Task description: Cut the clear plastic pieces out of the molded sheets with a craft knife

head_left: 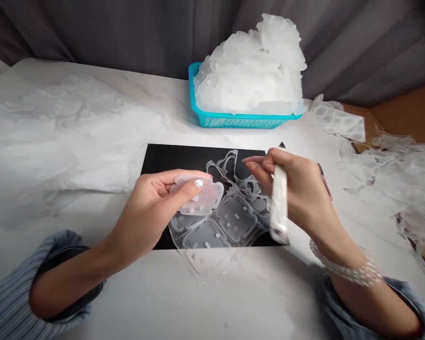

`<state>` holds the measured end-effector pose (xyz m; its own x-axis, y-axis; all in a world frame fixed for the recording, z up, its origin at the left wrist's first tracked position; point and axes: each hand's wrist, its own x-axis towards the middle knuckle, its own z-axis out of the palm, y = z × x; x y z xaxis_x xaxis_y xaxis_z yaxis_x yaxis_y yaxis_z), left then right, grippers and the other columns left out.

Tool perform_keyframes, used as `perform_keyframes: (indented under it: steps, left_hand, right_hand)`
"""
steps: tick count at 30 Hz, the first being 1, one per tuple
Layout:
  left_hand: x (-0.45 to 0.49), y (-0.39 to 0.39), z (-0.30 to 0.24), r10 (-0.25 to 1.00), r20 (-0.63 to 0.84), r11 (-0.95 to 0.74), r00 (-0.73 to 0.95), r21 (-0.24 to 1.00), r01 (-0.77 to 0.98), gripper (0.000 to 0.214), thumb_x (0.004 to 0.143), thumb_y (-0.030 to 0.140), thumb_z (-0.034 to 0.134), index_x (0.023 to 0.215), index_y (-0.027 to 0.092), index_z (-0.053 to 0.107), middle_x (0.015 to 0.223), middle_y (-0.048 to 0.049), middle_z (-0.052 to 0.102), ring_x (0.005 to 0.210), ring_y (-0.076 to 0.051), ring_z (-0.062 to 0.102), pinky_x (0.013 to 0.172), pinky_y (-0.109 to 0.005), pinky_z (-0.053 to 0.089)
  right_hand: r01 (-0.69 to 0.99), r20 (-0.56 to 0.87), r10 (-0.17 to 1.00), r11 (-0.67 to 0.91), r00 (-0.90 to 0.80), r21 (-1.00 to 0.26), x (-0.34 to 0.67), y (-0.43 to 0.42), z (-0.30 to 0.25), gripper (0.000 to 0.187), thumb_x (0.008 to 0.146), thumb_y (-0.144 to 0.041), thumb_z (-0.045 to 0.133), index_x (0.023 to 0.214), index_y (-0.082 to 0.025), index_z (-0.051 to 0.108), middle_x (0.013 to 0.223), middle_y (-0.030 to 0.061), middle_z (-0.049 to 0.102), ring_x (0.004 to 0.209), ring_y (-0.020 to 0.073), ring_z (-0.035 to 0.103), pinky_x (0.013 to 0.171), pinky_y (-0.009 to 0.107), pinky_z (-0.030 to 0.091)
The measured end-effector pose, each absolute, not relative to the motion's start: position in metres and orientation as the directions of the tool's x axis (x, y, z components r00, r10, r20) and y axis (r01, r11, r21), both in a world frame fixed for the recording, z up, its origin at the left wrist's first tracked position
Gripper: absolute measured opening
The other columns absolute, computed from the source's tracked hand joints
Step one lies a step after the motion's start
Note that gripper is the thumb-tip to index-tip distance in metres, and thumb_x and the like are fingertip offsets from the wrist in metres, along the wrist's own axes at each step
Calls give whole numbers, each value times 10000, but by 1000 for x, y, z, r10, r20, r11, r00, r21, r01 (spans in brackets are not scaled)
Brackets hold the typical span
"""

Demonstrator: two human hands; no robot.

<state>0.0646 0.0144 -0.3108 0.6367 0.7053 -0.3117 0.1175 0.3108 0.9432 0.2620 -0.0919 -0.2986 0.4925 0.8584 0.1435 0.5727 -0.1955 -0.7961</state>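
Observation:
My left hand (156,203) grips a translucent moulded silicone piece (198,194) between thumb and fingers, just above a black mat (170,160). My right hand (297,184) holds a white, motion-blurred stick-like tool (279,203) upright, with a dark tip showing above the fingers. The tool's exact kind cannot be told. Several similar translucent pieces with holes and thin ragged edges (230,219) lie joined in a tangle on the mat, below and between my hands. Part of that tangle is hidden by my left hand.
A turquoise plastic basket (241,122) heaped with white translucent pieces stands behind the mat on a white marble-look table (233,302). Filmy translucent sheets (67,132) cover the left side. Scrap webbing (393,179) lies at right, near cardboard. A grey curtain hangs behind.

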Motion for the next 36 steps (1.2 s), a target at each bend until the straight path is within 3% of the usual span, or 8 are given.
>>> perform_keyframes:
  steps: [4, 11, 16, 25, 29, 32, 34, 36]
  left_hand:
    - [61, 10, -305, 669, -287, 303, 685, 948, 101, 130, 829, 373, 743, 933, 315, 795, 915, 33, 788, 867, -149, 715, 757, -197, 566]
    - [55, 6, -296, 595, -229, 285, 771, 956, 64, 154, 894, 331, 678, 1005, 345, 783, 1025, 30, 779, 957, -168, 704, 828, -232, 566]
    - [54, 4, -291, 587, -247, 359, 771, 933, 25, 151, 890, 306, 687, 997, 352, 783, 944, 44, 786, 889, -128, 716, 774, -176, 569]
    - [56, 3, -288, 567, -303, 463, 766, 886, 8, 123, 878, 296, 701, 960, 324, 788, 895, 42, 792, 799, -105, 725, 709, -143, 571]
    - [58, 7, -289, 561, -355, 529, 748, 849, 6, 119, 853, 285, 720, 952, 288, 786, 867, 21, 792, 787, -149, 739, 713, -212, 597]
    - [60, 13, -291, 590, -394, 531, 705, 847, 30, 178, 862, 283, 693, 1024, 271, 764, 934, -4, 788, 885, -212, 742, 775, -309, 613]
    - [60, 16, -292, 605, -403, 522, 687, 852, 41, 223, 879, 279, 661, 1088, 274, 741, 993, -13, 779, 949, -232, 731, 810, -344, 610]
    - [60, 18, -292, 601, -400, 528, 692, 848, 32, 246, 889, 267, 642, 1121, 274, 724, 1031, -21, 770, 960, -233, 725, 796, -340, 610]
  right_hand:
    - [319, 16, 923, -117, 385, -941, 236, -101, -278, 440, 821, -344, 724, 613, -224, 355, 928, 75, 763, 803, 215, 697, 654, 304, 522]
    - [-139, -153, 931, -112, 332, -984, 220, -100, -281, 515, 788, -290, 777, 583, -227, 310, 918, 58, 789, 805, 219, 715, 706, 337, 562]
    - [-261, -179, 914, -84, 365, -962, 218, -101, -281, 516, 765, -255, 799, 569, -229, 322, 884, 28, 794, 788, 206, 725, 724, 333, 572]
    - [-309, -199, 894, -72, 401, -948, 216, -99, -281, 507, 761, -198, 801, 575, -219, 330, 859, 0, 794, 805, 197, 743, 785, 325, 586]
    - [-218, -166, 877, -72, 451, -973, 217, -99, -283, 484, 788, -202, 776, 579, -222, 340, 908, -8, 788, 847, 202, 743, 807, 340, 587]
    - [42, -6, 869, -30, 494, -999, 220, -104, -284, 426, 825, -201, 737, 597, -237, 379, 1030, 6, 774, 1002, 245, 722, 880, 405, 576]
    - [283, 186, 901, 74, 392, -956, 222, -108, -285, 394, 803, -180, 753, 608, -246, 418, 1118, 12, 754, 1113, 278, 683, 946, 458, 552]
    - [502, 360, 919, 238, 161, -832, 223, -110, -290, 345, 766, -147, 778, 638, -251, 475, 1209, 10, 722, 1204, 300, 633, 1019, 507, 505]
